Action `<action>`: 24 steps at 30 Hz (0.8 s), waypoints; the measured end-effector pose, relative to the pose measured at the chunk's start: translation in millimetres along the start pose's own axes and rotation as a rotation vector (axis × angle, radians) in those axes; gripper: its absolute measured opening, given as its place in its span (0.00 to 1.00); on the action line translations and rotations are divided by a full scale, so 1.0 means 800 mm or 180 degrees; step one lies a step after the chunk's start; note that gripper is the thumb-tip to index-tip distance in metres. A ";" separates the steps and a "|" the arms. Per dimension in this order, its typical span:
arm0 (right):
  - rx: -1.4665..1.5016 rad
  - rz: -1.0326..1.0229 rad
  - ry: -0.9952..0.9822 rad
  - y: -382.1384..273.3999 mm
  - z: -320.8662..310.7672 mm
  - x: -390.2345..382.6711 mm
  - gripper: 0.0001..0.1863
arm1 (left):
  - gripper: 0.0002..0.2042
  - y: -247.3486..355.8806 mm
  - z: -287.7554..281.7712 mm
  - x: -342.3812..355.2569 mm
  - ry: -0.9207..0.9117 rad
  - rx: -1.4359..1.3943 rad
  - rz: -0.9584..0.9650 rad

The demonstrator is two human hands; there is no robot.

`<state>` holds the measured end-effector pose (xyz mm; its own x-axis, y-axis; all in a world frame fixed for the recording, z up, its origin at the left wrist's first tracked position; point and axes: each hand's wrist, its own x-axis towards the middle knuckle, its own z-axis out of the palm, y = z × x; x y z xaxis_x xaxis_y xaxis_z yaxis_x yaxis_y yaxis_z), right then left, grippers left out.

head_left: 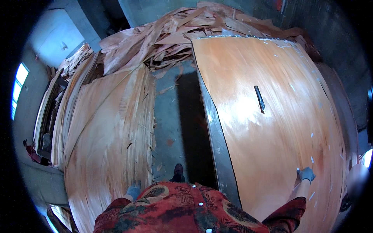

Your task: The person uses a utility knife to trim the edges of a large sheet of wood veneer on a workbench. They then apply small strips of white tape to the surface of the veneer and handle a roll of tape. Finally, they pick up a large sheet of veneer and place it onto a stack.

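Note:
My right hand (306, 174), in a grey-blue glove, is at the right part of a broad orange-brown veneer sheet (272, 132). Its fingers look bunched together, with a small white bit showing at their tips; what they hold is too small to make out. My left hand (134, 190), gloved too, rests on the near right edge of a stack of veneer sheets (108, 116), its fingers stretched forward. Farther up the broad sheet lies a dark, narrow tool (259, 99), perhaps a knife. Short white strips (312, 159) dot the sheet's right side.
Torn veneer scraps (171, 31) are heaped along the far wall. Between the two stacks runs a strip of concrete floor (167, 116), where my shoe (178, 169) shows. A grey sheet edge (219, 143) juts from under the broad sheet. More veneer (74, 101) stands at the far left.

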<state>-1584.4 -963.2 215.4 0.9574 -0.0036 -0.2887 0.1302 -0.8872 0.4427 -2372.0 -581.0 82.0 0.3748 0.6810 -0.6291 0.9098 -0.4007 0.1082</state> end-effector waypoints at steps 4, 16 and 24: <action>-0.0601 -0.0245 0.0822 -0.064 -0.071 -0.017 0.30 | 0.33 -0.015 0.041 0.012 -0.0048 -0.0109 -0.0199; 0.1616 -0.1527 0.1520 -0.436 -0.174 -0.002 0.18 | 0.40 -0.047 -0.088 0.160 0.0011 -0.0118 -0.0227; 0.1868 -0.0549 -0.0052 -0.446 -0.156 0.083 0.10 | 0.43 -0.123 -0.201 0.376 0.0047 -0.0391 -0.0454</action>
<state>-1535.4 -589.3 144.0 0.9305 0.1599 -0.3297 0.1150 -0.9817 -0.1518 -2319.9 -238.5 6.1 0.2423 0.7349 -0.6334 0.9685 -0.2223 0.1126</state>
